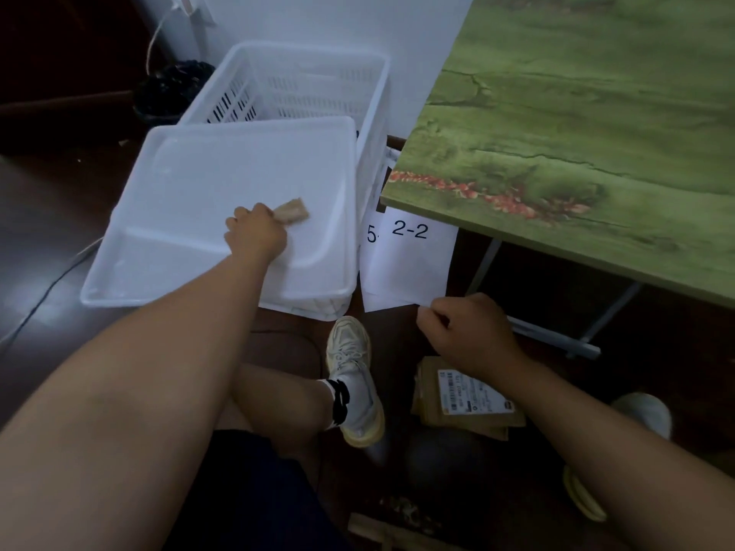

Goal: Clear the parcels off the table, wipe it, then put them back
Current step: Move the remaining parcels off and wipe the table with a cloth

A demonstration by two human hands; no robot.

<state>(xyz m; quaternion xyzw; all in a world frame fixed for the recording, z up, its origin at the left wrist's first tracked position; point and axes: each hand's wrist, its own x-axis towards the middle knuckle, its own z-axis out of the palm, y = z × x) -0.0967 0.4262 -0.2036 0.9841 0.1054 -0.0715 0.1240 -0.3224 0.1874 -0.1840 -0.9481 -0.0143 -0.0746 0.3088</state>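
Your left hand [254,232] reaches into the shallow white tray [119,280] on the floor at the left, its fingers curled round a small tan cloth [293,210] that pokes out to the right of your knuckles and lies against the tray's bottom. The tray sits across the near part of a white slotted basket [370,113], which stands against the pale wall.

Your right hand [465,332] hovers low near the desk's leg, thumb and fingers pinching the near corner of a white sheet marked "2-2" [413,256] (a second sheet peeks out beneath it on the left). The green-printed desk [576,133] fills the far right, its top bare in the part you can see.

The brown parcels [465,399] lie stacked on the dark floor just under your right wrist, a white shipping label on the top one, between your two pale shoes.
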